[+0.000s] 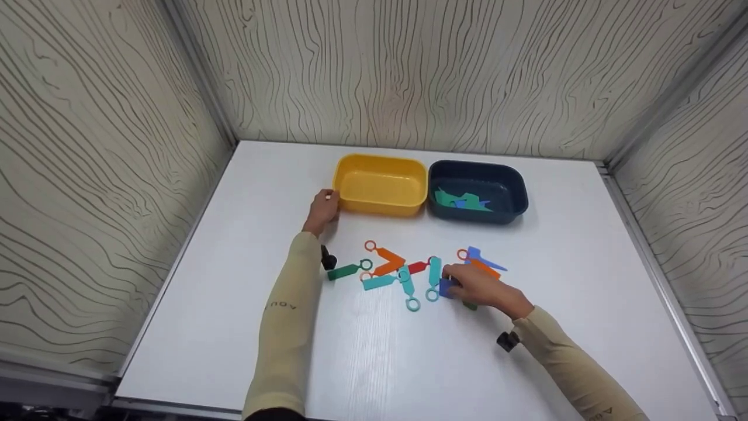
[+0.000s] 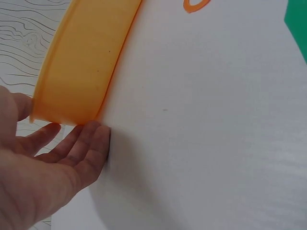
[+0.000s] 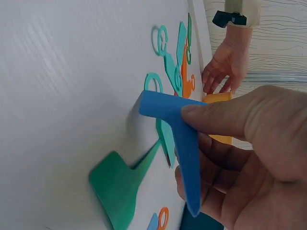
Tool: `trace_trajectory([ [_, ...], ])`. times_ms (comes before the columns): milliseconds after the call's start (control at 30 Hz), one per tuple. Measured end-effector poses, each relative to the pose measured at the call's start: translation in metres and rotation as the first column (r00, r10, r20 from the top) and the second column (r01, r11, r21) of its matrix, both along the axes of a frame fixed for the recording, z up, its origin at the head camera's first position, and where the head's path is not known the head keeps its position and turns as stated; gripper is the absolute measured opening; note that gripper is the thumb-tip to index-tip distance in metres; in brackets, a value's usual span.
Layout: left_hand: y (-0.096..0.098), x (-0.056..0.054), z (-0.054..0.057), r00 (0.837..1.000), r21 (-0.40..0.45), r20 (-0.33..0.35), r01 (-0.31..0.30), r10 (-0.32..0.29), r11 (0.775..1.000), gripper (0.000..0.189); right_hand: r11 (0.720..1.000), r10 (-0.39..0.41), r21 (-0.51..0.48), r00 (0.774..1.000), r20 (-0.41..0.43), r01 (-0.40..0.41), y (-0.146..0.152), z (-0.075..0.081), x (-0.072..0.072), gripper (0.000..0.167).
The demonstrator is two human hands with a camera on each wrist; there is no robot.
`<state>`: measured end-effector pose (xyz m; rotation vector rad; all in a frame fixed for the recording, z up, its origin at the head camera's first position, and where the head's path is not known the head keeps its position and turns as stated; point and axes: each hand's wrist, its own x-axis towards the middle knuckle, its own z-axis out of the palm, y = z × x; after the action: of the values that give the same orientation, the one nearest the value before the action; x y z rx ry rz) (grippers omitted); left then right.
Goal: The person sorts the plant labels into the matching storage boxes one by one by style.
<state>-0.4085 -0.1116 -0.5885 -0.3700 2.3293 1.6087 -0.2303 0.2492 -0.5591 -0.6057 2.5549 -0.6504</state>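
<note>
My right hand (image 1: 479, 285) pinches a blue T-shaped plant label (image 3: 186, 153) between thumb and fingers, just above the white table. Close below it lies a green T-shaped label (image 3: 115, 187), mostly covered by the hand in the head view. Farther left, my left hand (image 1: 323, 210) rests against the left end of a yellow plastic bin (image 1: 383, 207). In the left wrist view its loosely bent fingers touch the end wall, and the thumb is at the rim. Beside the yellow bin stands a dark blue bin (image 1: 476, 215) with several green and blue labels inside.
Ring-ended tags lie between the hands: orange (image 1: 388, 255), turquoise (image 1: 380, 282), red (image 1: 418, 267) and dark green (image 1: 345, 271), some overlapping. Beyond the right hand, another orange ring tag (image 1: 485, 268) lies across a blue label (image 1: 474, 252). Wood-patterned panels (image 1: 403, 70) enclose the table.
</note>
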Motion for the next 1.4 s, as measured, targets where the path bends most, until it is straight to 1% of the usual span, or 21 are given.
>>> trace_trajectory([
  [167,-0.001,0.001,0.0,1.0,-0.001,-0.006,-0.002,0.002,1.0,0.052,1.0,-0.004,-0.001,0.998,-0.055,0.004,0.013,0.012,-0.019,0.017],
  [333,-0.003,0.0,-0.004,1.0,0.03,-0.029,-0.002,0.003,1.0,0.052,0.997,-0.072,-0.008,0.994,-0.084,0.071,0.029,0.027,-0.04,0.02],
  [433,-0.004,-0.001,-0.007,0.999,0.05,-0.034,-0.01,0.011,0.999,0.052,0.996,-0.089,-0.007,0.988,-0.128,0.089,0.038,0.035,-0.054,0.022],
  [567,-0.004,-0.002,-0.007,1.0,0.031,-0.021,-0.015,0.016,0.999,0.052,0.995,-0.103,-0.021,0.979,-0.177,0.101,0.046,0.045,-0.072,0.022],
  [733,-0.004,-0.002,-0.006,1.0,-0.009,0.015,-0.01,0.01,1.0,0.053,0.991,-0.135,-0.035,0.97,-0.201,0.131,0.054,0.057,-0.094,0.024],
  [933,-0.004,0.001,-0.004,1.0,-0.016,-0.005,-0.011,0.01,1.0,0.052,0.985,-0.172,-0.022,0.947,-0.272,0.172,0.063,0.072,-0.12,0.026],
  [967,-0.004,0.001,-0.004,1.0,-0.019,-0.009,-0.009,0.009,1.0,0.052,0.983,-0.18,-0.022,0.944,-0.277,0.181,0.064,0.074,-0.124,0.026],
  [1067,-0.003,0.001,-0.005,1.0,-0.029,-0.013,0.001,-0.002,1.0,0.053,0.978,-0.209,-0.038,0.944,-0.254,0.207,0.071,0.079,-0.134,0.027],
  [1233,-0.001,0.001,-0.005,1.0,-0.006,-0.01,0.007,-0.007,1.0,0.053,0.97,-0.244,-0.068,0.94,-0.239,0.234,0.079,0.082,-0.145,0.029],
  [1400,-0.001,0.0,-0.003,1.0,0.019,0.009,0.004,-0.004,1.0,0.052,0.965,-0.261,-0.057,0.928,-0.267,0.255,0.086,0.085,-0.157,0.026],
])
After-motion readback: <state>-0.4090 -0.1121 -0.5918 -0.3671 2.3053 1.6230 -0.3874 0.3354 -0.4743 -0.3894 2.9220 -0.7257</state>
